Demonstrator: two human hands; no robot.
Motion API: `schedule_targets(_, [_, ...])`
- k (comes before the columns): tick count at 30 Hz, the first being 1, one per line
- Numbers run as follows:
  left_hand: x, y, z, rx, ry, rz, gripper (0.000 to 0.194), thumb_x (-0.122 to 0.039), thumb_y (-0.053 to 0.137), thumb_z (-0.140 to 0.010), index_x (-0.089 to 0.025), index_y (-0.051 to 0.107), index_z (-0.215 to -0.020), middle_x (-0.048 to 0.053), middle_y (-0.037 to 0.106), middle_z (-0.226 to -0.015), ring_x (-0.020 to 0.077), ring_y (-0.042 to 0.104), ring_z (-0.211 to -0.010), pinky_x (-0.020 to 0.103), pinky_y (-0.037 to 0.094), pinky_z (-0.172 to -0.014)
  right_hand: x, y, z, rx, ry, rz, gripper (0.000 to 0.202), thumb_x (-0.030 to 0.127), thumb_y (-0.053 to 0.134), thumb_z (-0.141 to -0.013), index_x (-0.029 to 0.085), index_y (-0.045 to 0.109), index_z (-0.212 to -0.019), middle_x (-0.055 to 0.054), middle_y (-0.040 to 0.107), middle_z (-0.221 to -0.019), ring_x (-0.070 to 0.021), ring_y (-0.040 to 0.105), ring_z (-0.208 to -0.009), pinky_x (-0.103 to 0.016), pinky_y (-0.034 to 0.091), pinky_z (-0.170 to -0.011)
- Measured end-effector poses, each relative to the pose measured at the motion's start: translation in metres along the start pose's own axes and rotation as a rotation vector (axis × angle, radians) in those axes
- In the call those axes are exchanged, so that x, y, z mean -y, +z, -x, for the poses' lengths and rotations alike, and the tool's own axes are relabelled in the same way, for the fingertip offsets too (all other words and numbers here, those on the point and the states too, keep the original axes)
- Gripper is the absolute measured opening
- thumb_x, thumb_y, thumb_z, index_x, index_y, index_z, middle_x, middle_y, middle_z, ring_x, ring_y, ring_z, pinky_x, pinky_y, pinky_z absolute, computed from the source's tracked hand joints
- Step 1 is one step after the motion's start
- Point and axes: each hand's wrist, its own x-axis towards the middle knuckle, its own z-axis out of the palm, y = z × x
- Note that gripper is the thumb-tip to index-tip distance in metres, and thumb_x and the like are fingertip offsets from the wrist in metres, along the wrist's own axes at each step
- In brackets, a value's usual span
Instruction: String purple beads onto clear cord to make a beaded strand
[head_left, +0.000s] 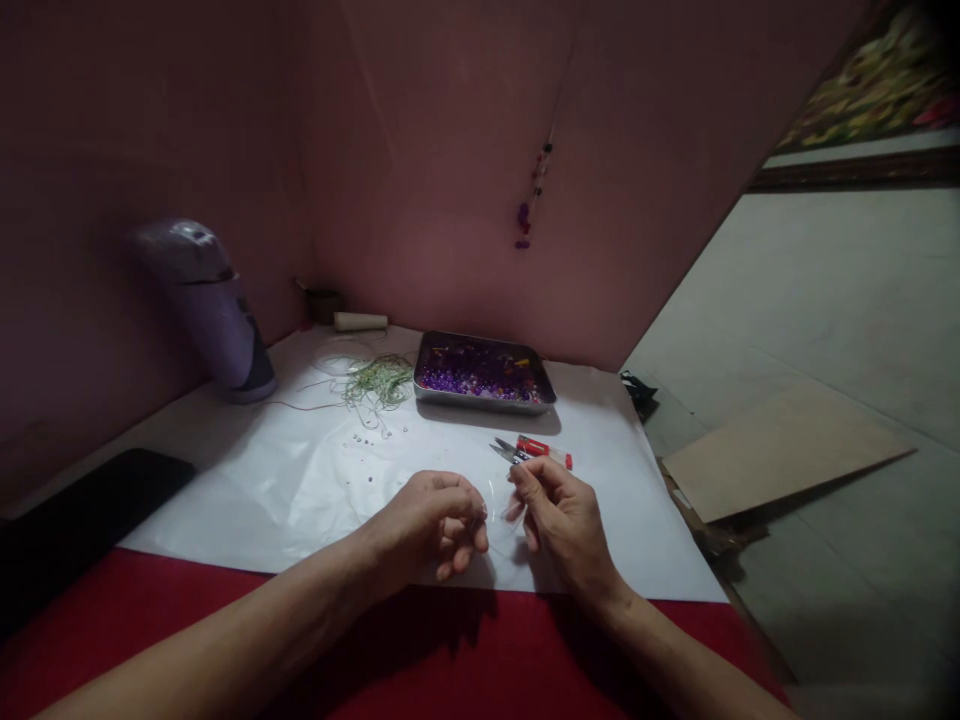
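Note:
Over the white sheet, my left hand (442, 525) is closed in a pinch, with thumb and forefinger together near a fine clear thread (492, 497). The thread curves through the gap between my hands. My right hand (562, 515) pinches at the thread's other side, fingertips bent down. Any bead at the fingertips is too small to make out. Just beyond my right hand lie small thread snips (506, 452) and a red lighter (541, 452). A metal tray (480, 402) of mostly purple beads stands behind them.
Tangled green thread (379, 383) and a few loose beads (363, 440) lie left of the tray. Further left stand a purple bottle (225, 330) and a dark flat object (97, 520). A beaded string (538, 190) hangs on the pink wall. Cardboard (787, 450) lies on the right.

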Motion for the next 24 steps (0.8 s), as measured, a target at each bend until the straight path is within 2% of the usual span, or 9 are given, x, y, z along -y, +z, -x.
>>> schedule_targets(1, [0.0, 0.0, -0.001, -0.002, 0.017, 0.02, 0.005, -0.018, 0.055, -0.066, -0.014, 0.053, -0.067, 0.003, 0.06, -0.056, 0.0064, 0.045, -0.034, 0.016, 0.026, -0.03, 0.001, -0.001, 0.001, -0.036, -0.046, 0.043, 0.029, 0.045, 0.049, -0.086, 0.017, 0.057, -0.085, -0.002, 0.063, -0.068, -0.0072, 0.043, -0.036, -0.021, 0.035, -0.036])
schedule_targets(3, [0.001, -0.001, -0.002, -0.014, 0.058, 0.057, 0.008, -0.019, 0.059, -0.067, -0.013, 0.054, -0.068, 0.003, 0.06, -0.056, 0.0067, 0.047, -0.035, 0.016, 0.027, -0.031, 0.003, -0.002, 0.003, -0.126, -0.186, 0.158, 0.027, 0.041, 0.049, -0.087, 0.018, 0.059, -0.097, -0.009, 0.064, -0.093, -0.0101, 0.051, -0.049, -0.024, 0.043, -0.045])
schedule_targets(5, [0.001, -0.002, -0.003, -0.022, 0.084, 0.077, 0.011, -0.021, 0.061, -0.069, -0.013, 0.054, -0.069, 0.004, 0.061, -0.058, 0.0068, 0.048, -0.036, 0.016, 0.028, -0.031, 0.005, -0.001, 0.006, -0.152, -0.302, 0.261, 0.023, 0.035, 0.051, -0.086, 0.018, 0.06, -0.099, -0.01, 0.061, -0.1, -0.0118, 0.053, -0.057, -0.026, 0.045, -0.053])
schedule_targets(7, [0.002, -0.003, -0.004, -0.013, 0.102, 0.09, 0.011, -0.021, 0.061, -0.071, -0.012, 0.055, -0.069, 0.004, 0.061, -0.059, 0.0065, 0.048, -0.036, 0.016, 0.029, -0.032, 0.007, 0.001, 0.009, -0.064, -0.305, 0.294, 0.018, 0.032, 0.053, -0.085, 0.018, 0.06, -0.094, -0.008, 0.062, -0.093, -0.011, 0.051, -0.054, -0.025, 0.043, -0.052])
schedule_targets(9, [0.002, -0.003, -0.004, 0.0, 0.123, 0.103, 0.012, -0.021, 0.059, -0.073, -0.011, 0.055, -0.069, 0.004, 0.061, -0.06, 0.0057, 0.047, -0.036, 0.016, 0.03, -0.033, 0.007, 0.003, 0.012, 0.052, -0.23, 0.258, 0.016, 0.031, 0.054, -0.085, 0.018, 0.059, -0.09, -0.005, 0.063, -0.082, -0.0103, 0.048, -0.05, -0.024, 0.041, -0.049])
schedule_targets(11, [0.002, -0.002, -0.003, 0.0, 0.142, 0.109, 0.013, -0.021, 0.056, -0.075, -0.011, 0.056, -0.067, 0.004, 0.06, -0.06, 0.0054, 0.047, -0.037, 0.016, 0.031, -0.033, 0.007, 0.005, 0.013, 0.105, -0.173, 0.214, 0.015, 0.031, 0.053, -0.086, 0.018, 0.058, -0.085, -0.002, 0.061, -0.072, -0.0109, 0.049, -0.052, -0.023, 0.04, -0.049])
schedule_targets(15, [0.002, 0.0, -0.001, -0.001, 0.159, 0.098, 0.012, -0.019, 0.052, -0.075, -0.01, 0.057, -0.068, 0.005, 0.06, -0.063, 0.0057, 0.048, -0.039, 0.016, 0.033, -0.036, 0.007, 0.006, 0.013, 0.099, -0.192, 0.239, 0.018, 0.028, 0.05, -0.088, 0.018, 0.056, -0.074, 0.0, 0.056, -0.065, -0.0116, 0.048, -0.055, -0.023, 0.039, -0.053])
schedule_targets(19, [0.002, -0.001, -0.002, 0.008, 0.147, 0.099, 0.013, -0.021, 0.053, -0.075, -0.01, 0.057, -0.068, 0.005, 0.06, -0.063, 0.0062, 0.048, -0.04, 0.017, 0.033, -0.036, 0.006, 0.005, 0.013, 0.096, -0.22, 0.279, 0.017, 0.027, 0.049, -0.088, 0.018, 0.055, -0.075, 0.0, 0.057, -0.066, -0.0113, 0.046, -0.055, -0.024, 0.037, -0.053])
schedule_targets(24, [0.004, -0.004, -0.004, -0.027, 0.091, 0.044, 0.012, -0.021, 0.062, -0.069, -0.012, 0.054, -0.069, 0.003, 0.06, -0.058, 0.0072, 0.048, -0.036, 0.016, 0.031, -0.032, 0.006, 0.006, 0.012, 0.095, -0.268, 0.296, 0.017, 0.025, 0.049, -0.088, 0.017, 0.055, -0.075, 0.0, 0.057, -0.065, -0.0113, 0.048, -0.056, -0.023, 0.036, -0.052])
